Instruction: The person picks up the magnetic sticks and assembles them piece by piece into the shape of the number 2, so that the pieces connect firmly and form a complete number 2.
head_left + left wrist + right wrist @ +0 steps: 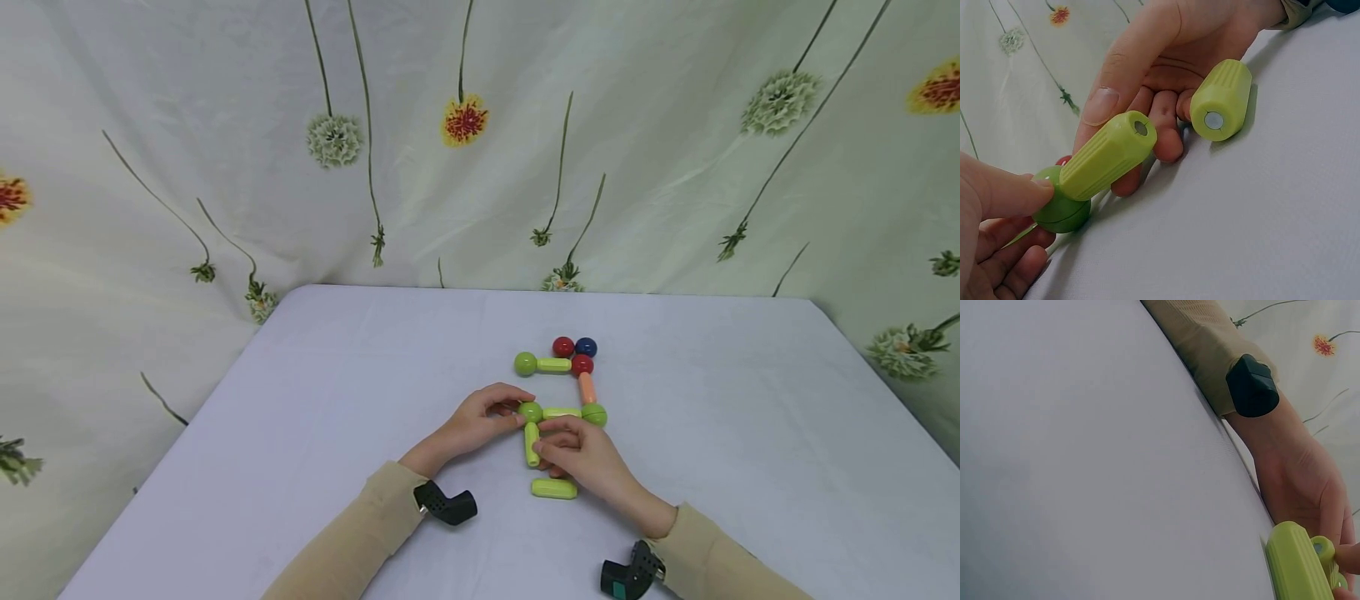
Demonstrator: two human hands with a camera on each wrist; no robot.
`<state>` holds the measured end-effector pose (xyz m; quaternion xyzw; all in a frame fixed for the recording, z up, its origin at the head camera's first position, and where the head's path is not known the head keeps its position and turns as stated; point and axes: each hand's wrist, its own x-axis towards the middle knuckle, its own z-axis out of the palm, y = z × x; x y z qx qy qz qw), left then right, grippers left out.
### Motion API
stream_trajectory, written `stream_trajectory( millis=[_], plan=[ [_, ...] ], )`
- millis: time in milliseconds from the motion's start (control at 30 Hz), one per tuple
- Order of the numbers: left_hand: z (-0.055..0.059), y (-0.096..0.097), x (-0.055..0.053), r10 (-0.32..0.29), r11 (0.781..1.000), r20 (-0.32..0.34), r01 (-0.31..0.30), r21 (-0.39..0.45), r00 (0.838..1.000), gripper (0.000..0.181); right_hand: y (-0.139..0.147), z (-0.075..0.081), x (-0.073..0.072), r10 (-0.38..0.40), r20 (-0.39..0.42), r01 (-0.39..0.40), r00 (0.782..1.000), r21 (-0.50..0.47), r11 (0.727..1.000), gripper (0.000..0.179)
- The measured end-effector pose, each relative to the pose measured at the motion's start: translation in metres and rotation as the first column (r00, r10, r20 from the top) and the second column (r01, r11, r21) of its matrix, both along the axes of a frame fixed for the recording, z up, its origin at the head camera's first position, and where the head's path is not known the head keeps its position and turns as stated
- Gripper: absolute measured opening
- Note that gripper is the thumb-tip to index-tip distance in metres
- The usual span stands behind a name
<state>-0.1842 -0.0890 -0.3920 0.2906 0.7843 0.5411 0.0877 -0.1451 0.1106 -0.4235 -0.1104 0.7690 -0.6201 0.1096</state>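
My left hand (483, 417) pinches a green ball (531, 412) between thumb and fingers. A yellow-green ribbed rod (532, 444) joins that ball and extends toward me, its free end showing a round metal tip in the left wrist view. My right hand (585, 454) holds this rod, thumb on one side and fingers behind it. A second yellow-green rod (561, 412) runs from the ball to another green ball (594, 415) on the right. A loose yellow-green rod (1222, 103) lies on the table by the right hand's fingers.
Beyond the hands, an orange rod (587, 387) links the right green ball to a red ball (582, 364). From there a yellow-green rod (553, 364) leads to a green ball (525, 363). Another red ball (563, 347) and a blue ball (587, 347) sit behind.
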Motion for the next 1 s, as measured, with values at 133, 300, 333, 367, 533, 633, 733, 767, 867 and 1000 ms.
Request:
stream_trajectory(
  millis=[133, 300, 333, 367, 533, 633, 733, 767, 867, 1000],
  plan=[
    [-0.0003, 0.0004, -0.0004, 0.0, 1.0, -0.001, 0.0, 0.002, 1.0, 0.03, -0.0004, -0.0012, -0.0005, 0.015, -0.009, -0.015, 1.0, 0.008, 1.0, 0.041],
    [-0.0013, 0.0002, -0.0007, 0.005, 1.0, 0.001, -0.005, 0.003, 1.0, 0.03, -0.0021, -0.001, 0.0001, 0.017, -0.026, -0.016, 1.0, 0.028, 0.999, 0.041],
    [-0.0014, 0.0001, -0.0007, 0.006, 1.0, 0.002, -0.006, 0.003, 1.0, 0.03, -0.0024, -0.0009, 0.0002, 0.014, -0.027, -0.013, 1.0, 0.032, 0.999, 0.041],
    [-0.0015, 0.0, -0.0006, 0.005, 1.0, 0.004, -0.005, 0.003, 1.0, 0.03, -0.0026, -0.0007, 0.0004, 0.01, -0.028, -0.009, 1.0, 0.036, 0.999, 0.041],
    [-0.0016, 0.0001, 0.0, 0.005, 1.0, 0.008, -0.006, 0.009, 1.0, 0.03, -0.0038, 0.0005, 0.0013, -0.006, -0.04, 0.009, 0.999, 0.057, 0.998, 0.041],
    [-0.0015, 0.0003, 0.0002, 0.007, 1.0, 0.008, -0.007, 0.008, 1.0, 0.03, -0.0044, 0.0017, 0.0022, -0.014, -0.048, 0.017, 0.999, 0.057, 0.998, 0.04],
    [-0.0014, 0.0004, 0.0002, 0.01, 1.0, 0.006, -0.01, 0.003, 1.0, 0.03, -0.0046, 0.0022, 0.0028, -0.018, -0.051, 0.02, 0.999, 0.052, 0.998, 0.04],
    [-0.0014, 0.0004, 0.0002, 0.011, 1.0, 0.006, -0.011, 0.001, 1.0, 0.03, -0.0046, 0.002, 0.0028, -0.018, -0.05, 0.021, 0.999, 0.051, 0.998, 0.04],
    [-0.0016, 0.0005, 0.0, 0.014, 1.0, 0.005, -0.014, -0.004, 1.0, 0.03, -0.0045, 0.0015, 0.0024, -0.018, -0.048, 0.02, 0.999, 0.049, 0.999, 0.04],
    [-0.0046, 0.0007, -0.0019, 0.019, 1.0, 0.002, -0.019, -0.015, 1.0, 0.03, -0.0045, 0.0009, 0.0018, -0.019, -0.044, 0.021, 0.999, 0.053, 0.998, 0.04]
  ],
)
